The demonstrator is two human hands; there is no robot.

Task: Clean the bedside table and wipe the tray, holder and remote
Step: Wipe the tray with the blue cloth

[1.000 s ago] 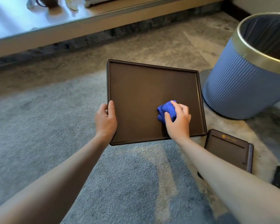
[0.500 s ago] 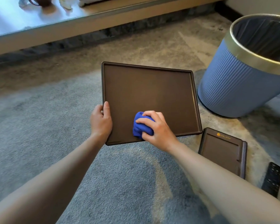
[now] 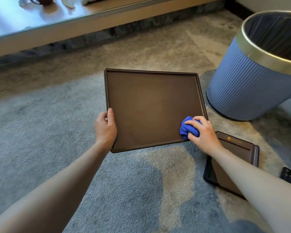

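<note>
Since half a second earlier, my right hand [image 3: 204,132] had carried the blue cloth [image 3: 189,127] from the near middle of the tray [image 3: 151,105] across to its near right corner, and a second back it had been about there too, so I read it as a sweep out and back along the near edge.

Largest first: the grey-blue carpet [image 3: 40,140] lay under and all around both hands, with a sandy patch beyond them. The blue ribbed bin [image 3: 247,88] with its gold rim stood beyond and to the right of my right hand, close to the tray's right edge. The brown tray sat between my hands; whether it was lifted or resting on the carpet, I could not tell. My left hand [image 3: 106,126] was clamped on its left rim, thumb lying over the top edge. The holder [image 3: 238,148], a smaller brown tray-like piece, lay just nearer than and to the right of my right hand, partly hidden under that forearm. My right hand was closed around the bunched cloth, pressing it onto the tray's floor. The remote [image 3: 289,177] showed only as a dark end, well to the right of my right forearm.
</note>
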